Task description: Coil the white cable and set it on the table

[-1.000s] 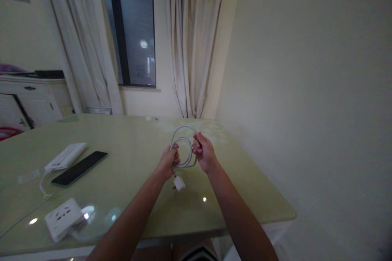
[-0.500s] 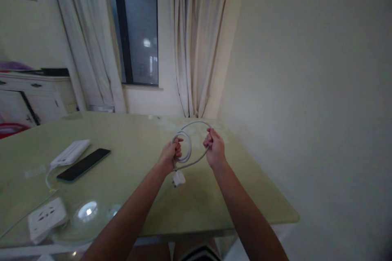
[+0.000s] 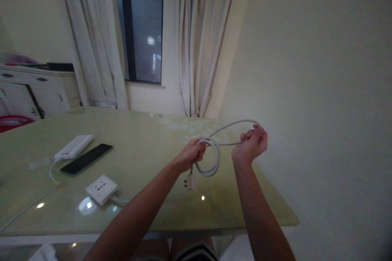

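A white power cord (image 3: 218,159) hangs in small loops from my left hand (image 3: 190,155), whose fingers are wrapped round it. Just under that hand dangles the cord's white plug (image 3: 190,182), its prongs pointing left. A wider loop of the cord runs out to my right hand (image 3: 251,142), which is closed on it with the wrist bent. Both hands are above the pale green tabletop (image 3: 171,208).
To the left lie a black phone (image 3: 86,160) and a white power bank (image 3: 73,147) with a cable. Nearer me is a white socket block (image 3: 102,189), its own cord running behind my left forearm. A wall (image 3: 321,110) borders the table's right side.
Both hands have moved right, the right one farther, stretching the loop between them. The socket block now sits farther right and farther from the table's front edge.
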Demonstrator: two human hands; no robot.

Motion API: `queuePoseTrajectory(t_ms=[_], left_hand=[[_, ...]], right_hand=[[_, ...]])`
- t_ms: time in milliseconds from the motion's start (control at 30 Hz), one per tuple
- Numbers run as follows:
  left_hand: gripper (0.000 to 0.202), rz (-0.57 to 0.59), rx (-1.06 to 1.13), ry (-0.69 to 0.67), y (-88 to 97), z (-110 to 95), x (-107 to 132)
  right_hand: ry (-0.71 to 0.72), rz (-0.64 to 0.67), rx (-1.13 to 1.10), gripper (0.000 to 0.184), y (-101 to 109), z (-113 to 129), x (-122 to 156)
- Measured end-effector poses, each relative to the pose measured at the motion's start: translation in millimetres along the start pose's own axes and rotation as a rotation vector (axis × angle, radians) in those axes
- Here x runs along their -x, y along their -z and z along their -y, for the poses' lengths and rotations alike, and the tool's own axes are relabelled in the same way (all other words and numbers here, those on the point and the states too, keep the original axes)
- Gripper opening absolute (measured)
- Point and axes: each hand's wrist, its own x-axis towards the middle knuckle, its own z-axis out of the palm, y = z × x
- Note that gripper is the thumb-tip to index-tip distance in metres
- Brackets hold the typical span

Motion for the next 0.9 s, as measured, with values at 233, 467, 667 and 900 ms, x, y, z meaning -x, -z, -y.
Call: queuePoseTrajectory(t_ms=[233,467,667,900], left_hand=[[0.022,-0.191,0.251,-0.125,11.3,15.6,7.6],[0.02,-0.399,0.552,-0.12,19.6,27.2,-5.0],[0.007,-0.488,0.523,-0.019,39.6,52.7,-6.0],[0.008,-0.49,0.62,0.021,51.7,55.9,1.6]], right_hand=[[0.31,0.398,0.452,0.03,22.0,11.6,12.3],[0.027,0.852,0.55,0.027,36.3,6.1,63.7],[-0.191,1.079,0.415,0.025,35.5,-13.4,99.7],[-0.572,0.842,0.161,0.037,44.6,-43.6,130.8]])
